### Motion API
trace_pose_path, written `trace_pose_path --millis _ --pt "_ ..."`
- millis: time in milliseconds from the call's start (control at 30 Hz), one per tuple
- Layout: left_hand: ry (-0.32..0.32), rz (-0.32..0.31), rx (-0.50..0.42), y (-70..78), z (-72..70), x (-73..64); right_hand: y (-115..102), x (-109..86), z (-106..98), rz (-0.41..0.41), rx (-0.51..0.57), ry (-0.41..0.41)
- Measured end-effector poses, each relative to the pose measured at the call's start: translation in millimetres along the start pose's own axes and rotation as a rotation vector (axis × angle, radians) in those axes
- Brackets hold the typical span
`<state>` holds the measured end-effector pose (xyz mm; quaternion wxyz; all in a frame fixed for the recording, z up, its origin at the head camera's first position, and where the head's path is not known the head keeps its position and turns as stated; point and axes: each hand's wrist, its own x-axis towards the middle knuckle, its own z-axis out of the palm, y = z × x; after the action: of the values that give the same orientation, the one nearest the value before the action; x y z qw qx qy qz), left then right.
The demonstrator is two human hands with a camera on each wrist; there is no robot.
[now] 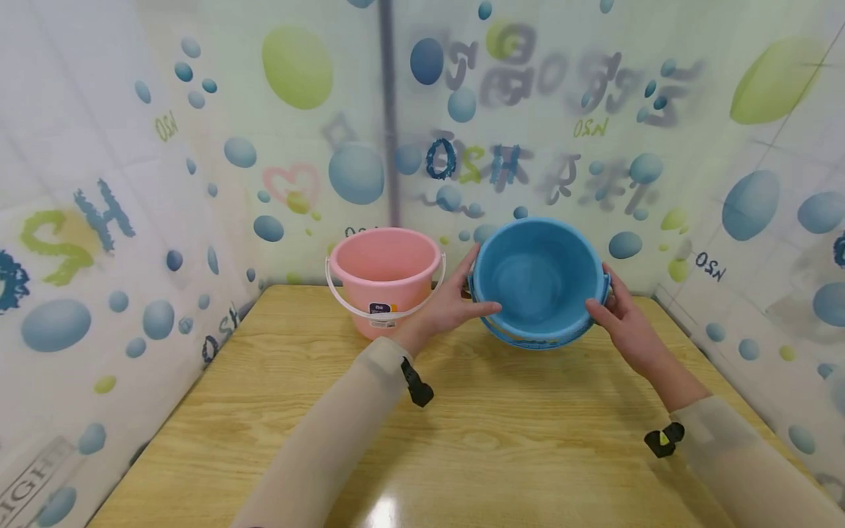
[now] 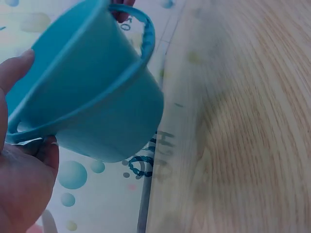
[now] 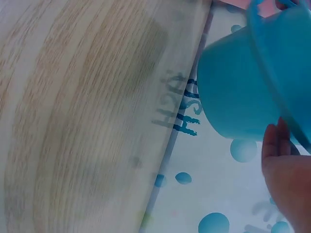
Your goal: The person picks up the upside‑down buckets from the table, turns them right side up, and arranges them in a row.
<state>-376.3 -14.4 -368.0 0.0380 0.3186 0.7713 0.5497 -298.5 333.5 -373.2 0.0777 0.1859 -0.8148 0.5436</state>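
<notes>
Between both hands is a blue bucket [image 1: 538, 275], its mouth tilted toward the head camera and its blue handle hanging along the near side. My left hand [image 1: 449, 301] grips its left side, thumb at the rim and fingers behind. On the opposite side my right hand [image 1: 623, 319] holds it the same way, thumb over the rim. Both wrist views show the bucket [image 2: 112, 111] raised over the wooden table, with a gap below its base. In the right wrist view, fingers [image 3: 277, 141] press the outer wall under the rim.
A pink bucket [image 1: 386, 257] with a white handle and a label stands upright at the back of the wooden table [image 1: 422, 447], left of the blue one and close to my left forearm. Printed curtains [image 1: 297, 147] with blue and green dots enclose the back and sides.
</notes>
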Motion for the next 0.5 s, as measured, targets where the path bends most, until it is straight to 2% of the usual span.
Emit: trace_pose_path --millis 100,267,500 --pt "-0.022 0.034 -0.039 2.1 -0.7 0.7 -1.4 -0.9 0.3 0.028 -0.011 0.002" --pt "-0.042 0.053 -0.054 0.8 -2.2 0.9 0.7 -1.2 0.3 0.059 -0.014 0.003" --pt "-0.062 0.073 -0.055 -0.8 -8.3 0.2 2.7 -1.9 0.3 0.038 -0.004 -0.047"
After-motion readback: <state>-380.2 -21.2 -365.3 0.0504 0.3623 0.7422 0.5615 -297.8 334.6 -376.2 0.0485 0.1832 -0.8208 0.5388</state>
